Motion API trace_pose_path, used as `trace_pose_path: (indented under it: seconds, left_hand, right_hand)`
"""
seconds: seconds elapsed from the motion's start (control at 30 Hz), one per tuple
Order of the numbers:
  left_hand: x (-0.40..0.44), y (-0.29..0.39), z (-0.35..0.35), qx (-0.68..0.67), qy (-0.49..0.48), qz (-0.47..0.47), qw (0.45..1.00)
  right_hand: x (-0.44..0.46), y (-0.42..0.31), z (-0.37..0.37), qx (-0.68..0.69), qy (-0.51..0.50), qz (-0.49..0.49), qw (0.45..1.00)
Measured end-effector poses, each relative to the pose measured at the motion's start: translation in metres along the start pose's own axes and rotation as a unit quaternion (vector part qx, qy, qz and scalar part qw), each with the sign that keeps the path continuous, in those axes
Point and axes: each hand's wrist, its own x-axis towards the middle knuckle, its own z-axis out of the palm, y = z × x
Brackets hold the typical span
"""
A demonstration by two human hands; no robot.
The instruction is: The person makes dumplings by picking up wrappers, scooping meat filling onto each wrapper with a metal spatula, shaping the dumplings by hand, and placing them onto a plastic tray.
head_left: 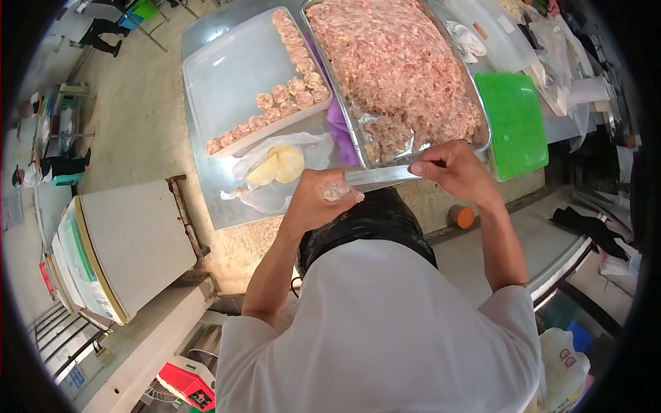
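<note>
My left hand (320,198) is curled round a small meat dumpling (335,191), whose top shows between thumb and forefinger. My right hand (454,172) grips the right end of a flat metal strip, perhaps a spatula (382,176), which reaches across to my left hand. Just beyond the hands is a deep metal tray (362,160) heaped with minced meat (399,62). To its left, rows of dumplings (279,94) line the right and near edges of a white tray (234,65). Round yellow wrappers (275,165) lie on a plastic sheet in front of that tray.
A purple cloth (341,131) lies between the trays. On the right are a green lid (511,124), a crumpled white cloth (466,41) and plastic bags (554,55). An orange-ended cylinder (462,217) is below the table edge. Other people stand at the far left and top.
</note>
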Motion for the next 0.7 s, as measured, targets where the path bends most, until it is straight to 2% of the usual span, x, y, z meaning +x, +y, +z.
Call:
trace_pose_path:
  seconds: [0.07, 0.2, 0.27, 0.33, 0.4, 0.47, 0.6, 0.7]
  left_hand:
    - [0.004, 0.011, 0.004, -0.030, -0.009, -0.054, 0.998]
    - [0.007, 0.010, 0.002, -0.049, -0.003, -0.030, 0.998]
    - [0.002, -0.007, 0.002, -0.076, 0.027, -0.026, 0.996]
    - [0.007, -0.002, 0.007, -0.069, 0.120, 0.006, 0.990]
    - [0.010, -0.003, 0.010, -0.084, 0.139, 0.018, 0.987]
    - [0.010, -0.012, 0.005, -0.115, 0.086, 0.009, 0.990]
    - [0.013, -0.007, -0.005, -0.056, 0.021, -0.021, 0.998]
    - [0.012, -0.014, -0.012, -0.014, -0.015, -0.035, 0.999]
  right_hand:
    - [0.003, -0.007, 0.012, 0.004, -0.023, -0.006, 1.000]
    - [0.008, 0.014, 0.011, 0.013, -0.053, -0.016, 0.998]
    - [0.003, 0.023, -0.001, 0.021, -0.026, 0.020, 0.999]
    - [0.000, 0.021, -0.005, 0.027, -0.010, 0.044, 0.999]
    - [-0.001, 0.014, -0.005, 0.029, -0.001, 0.052, 0.998]
    - [0.005, 0.013, 0.000, 0.017, -0.003, 0.038, 0.999]
    - [0.016, 0.001, 0.016, 0.014, -0.004, 0.032, 0.999]
    - [0.021, 0.008, 0.026, 0.010, -0.041, 0.010, 0.999]
